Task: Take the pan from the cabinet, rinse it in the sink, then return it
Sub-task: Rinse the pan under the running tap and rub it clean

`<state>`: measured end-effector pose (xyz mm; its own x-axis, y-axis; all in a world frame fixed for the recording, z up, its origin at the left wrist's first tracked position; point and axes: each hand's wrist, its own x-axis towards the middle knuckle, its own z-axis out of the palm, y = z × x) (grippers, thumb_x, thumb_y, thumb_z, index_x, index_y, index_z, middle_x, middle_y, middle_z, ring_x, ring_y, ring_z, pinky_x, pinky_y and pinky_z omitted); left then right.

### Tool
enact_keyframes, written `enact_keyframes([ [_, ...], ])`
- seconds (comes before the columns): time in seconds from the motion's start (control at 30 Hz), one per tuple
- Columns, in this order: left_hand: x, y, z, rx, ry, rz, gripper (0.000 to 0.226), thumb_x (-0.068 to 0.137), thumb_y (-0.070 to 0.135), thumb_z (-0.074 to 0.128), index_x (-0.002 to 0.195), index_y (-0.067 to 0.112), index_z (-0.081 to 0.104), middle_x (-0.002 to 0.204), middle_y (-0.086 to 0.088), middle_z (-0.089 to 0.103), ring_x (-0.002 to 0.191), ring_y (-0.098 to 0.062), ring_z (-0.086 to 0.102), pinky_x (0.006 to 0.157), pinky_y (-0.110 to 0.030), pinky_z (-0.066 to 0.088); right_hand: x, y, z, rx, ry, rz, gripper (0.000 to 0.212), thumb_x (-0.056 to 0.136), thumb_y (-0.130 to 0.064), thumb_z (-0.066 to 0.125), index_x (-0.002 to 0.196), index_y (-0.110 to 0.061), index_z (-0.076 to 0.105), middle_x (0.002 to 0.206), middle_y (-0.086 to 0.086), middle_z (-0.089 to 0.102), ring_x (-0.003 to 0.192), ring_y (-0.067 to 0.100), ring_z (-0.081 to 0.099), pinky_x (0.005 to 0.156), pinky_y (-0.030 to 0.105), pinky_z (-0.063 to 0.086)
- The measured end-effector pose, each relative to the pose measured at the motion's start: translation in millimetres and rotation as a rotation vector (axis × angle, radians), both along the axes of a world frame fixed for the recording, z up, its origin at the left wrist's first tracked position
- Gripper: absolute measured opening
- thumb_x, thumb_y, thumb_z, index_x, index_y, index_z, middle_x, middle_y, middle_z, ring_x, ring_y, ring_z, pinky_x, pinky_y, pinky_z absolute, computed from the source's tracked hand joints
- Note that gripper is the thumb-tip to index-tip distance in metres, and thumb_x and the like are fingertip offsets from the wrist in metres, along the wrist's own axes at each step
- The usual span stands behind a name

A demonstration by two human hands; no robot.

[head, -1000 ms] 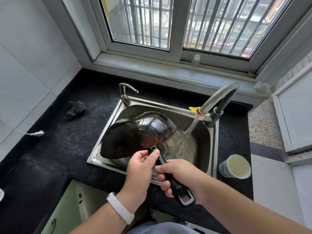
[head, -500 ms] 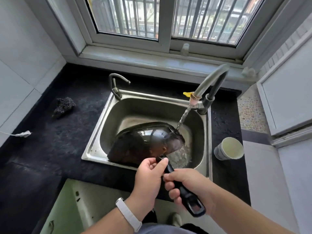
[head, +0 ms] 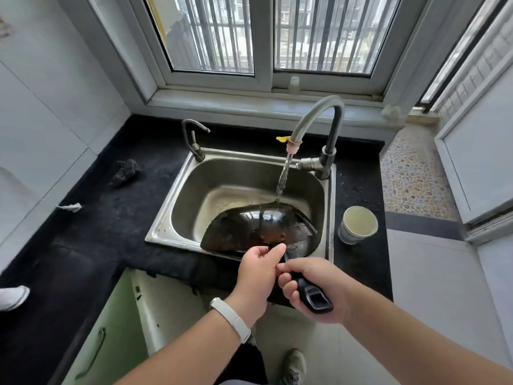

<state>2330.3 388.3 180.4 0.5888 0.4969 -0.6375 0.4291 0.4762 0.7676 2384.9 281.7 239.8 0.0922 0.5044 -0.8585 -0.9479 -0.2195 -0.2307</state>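
Observation:
A dark, wet pan (head: 258, 226) tilts inside the steel sink (head: 177, 207), its bowl facing me, lying toward the near right corner. Water runs from the grey faucet (head: 316, 118) and lands on the pan's far rim. My right hand (head: 313, 287) is wrapped around the black handle (head: 316, 298). My left hand (head: 258, 270), with a white wristband, pinches the handle where it meets the pan. Below the counter, the green cabinet door (head: 111, 337) stands open.
A white cup (head: 358, 225) stands on the black counter just right of the sink. A dark scrubber (head: 125, 172) and a white plug (head: 69, 207) lie on the counter at left. A small second tap (head: 194, 140) rises at the sink's back left. A window sill runs behind.
The pan has slid from the sink's left side to its near right corner, and the water now hits its far rim. Both hands kept their hold on the handle.

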Motion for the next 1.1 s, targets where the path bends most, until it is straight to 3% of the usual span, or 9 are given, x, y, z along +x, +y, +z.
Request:
enact_keyframes([
  [0.3,-4.2,-15.2,2.9,-0.016,-0.042,-0.07,0.033,0.084,0.028,0.074,0.106,0.009,0.058,0.083,-0.005,0.063,0.069,-0.013,0.06,0.066,-0.027,0.052,-10.8,-23.4,3.6,-0.007,-0.05,-0.019,0.017,0.1,-0.013,0.053,0.084,-0.01,0.059,0.062,0.003,0.055,0.041,0.009,0.05,0.034,0.017,0.044],
  [0.5,-4.5,-7.3,8.3,-0.059,-0.095,-0.114,0.03,0.086,0.024,0.072,0.109,0.009,0.059,0.087,-0.008,0.069,0.065,-0.01,0.065,0.06,-0.023,0.053,-15.3,-21.6,3.2,0.008,-0.124,-0.015,0.016,0.101,-0.012,0.051,0.087,-0.008,0.058,0.064,0.003,0.053,0.044,0.01,0.048,0.037,0.018,0.044],
  [0.73,-1.1,3.4,13.8,-0.101,-0.125,-0.158,0.028,0.089,0.022,0.069,0.11,0.008,0.059,0.077,-0.004,0.066,0.057,-0.007,0.064,0.055,-0.021,0.051,-16.5,-10.3,5.8,-0.005,-0.201,-0.008,0.011,0.101,-0.011,0.051,0.091,-0.009,0.056,0.062,0.003,0.053,0.045,0.011,0.048,0.036,0.019,0.043],
  [1.1,-5.8,27.4,11.8,-0.08,-0.113,-0.111,0.024,0.087,0.022,0.071,0.101,0.008,0.057,0.068,0.0,0.059,0.057,-0.01,0.052,0.061,-0.027,0.049,-21.2,14.6,10.8,0.011,-0.109,-0.054,0.016,0.101,-0.014,0.05,0.088,-0.011,0.058,0.062,0.001,0.053,0.042,0.008,0.049,0.036,0.016,0.043],
])
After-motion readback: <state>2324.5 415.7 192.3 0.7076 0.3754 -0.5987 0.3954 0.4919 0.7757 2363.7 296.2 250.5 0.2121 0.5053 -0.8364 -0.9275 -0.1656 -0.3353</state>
